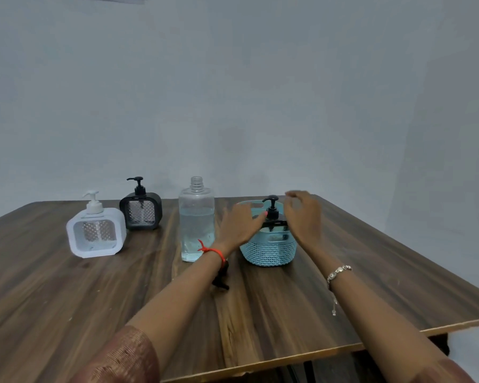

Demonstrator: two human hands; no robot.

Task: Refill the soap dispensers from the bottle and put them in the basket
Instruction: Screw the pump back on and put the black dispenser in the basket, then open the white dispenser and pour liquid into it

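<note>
A light-blue woven basket stands right of the table's middle, and a black soap dispenser sits inside it with its pump sticking up. My left hand reaches in from the left, its straight fingers touching the dispenser near the pump neck. To the right of the dispenser hovers my right hand, blurred, its fingers loosely curled and holding nothing. A clear uncapped refill bottle, partly full of liquid, stands just left of the basket. Further left stand a white dispenser and a second black dispenser.
A small black object, partly hidden under my left wrist, lies on the wooden table. The table's front edge runs across the bottom right. A plain wall rises behind the table.
</note>
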